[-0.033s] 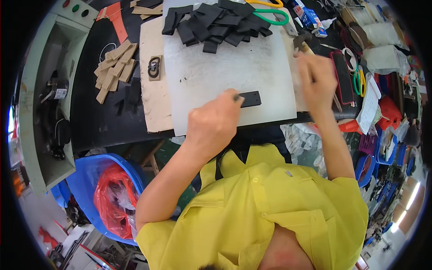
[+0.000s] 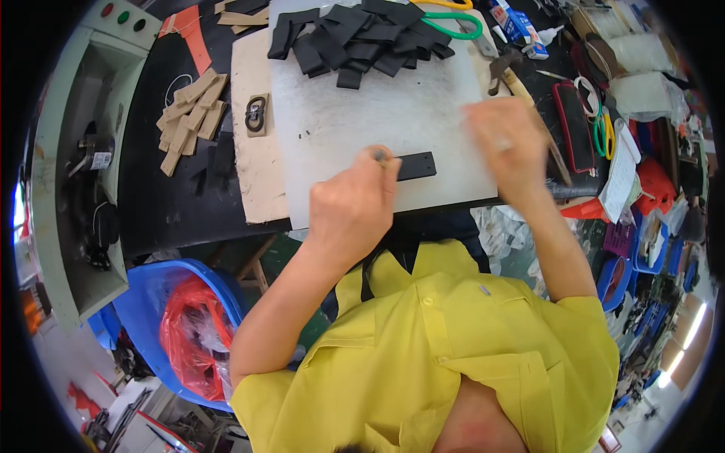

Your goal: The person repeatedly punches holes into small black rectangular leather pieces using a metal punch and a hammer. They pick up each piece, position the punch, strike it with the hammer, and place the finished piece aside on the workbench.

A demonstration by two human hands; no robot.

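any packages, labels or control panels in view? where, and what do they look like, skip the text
Small carton: far edge of the bench, right of the green-handled scissors; oblong, blue, white and red.
Button panel: top left, on the pale green machine; one red and two green round buttons.

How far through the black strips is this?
Done: hard to tell; the strip under the tool shows holes at its right end. In hand: left hand presses a punch-like tool onto one black strip on the white cutting board; right hand is blurred, apparently holding a hammer. Left: a pile of black strips at the board's far edge.
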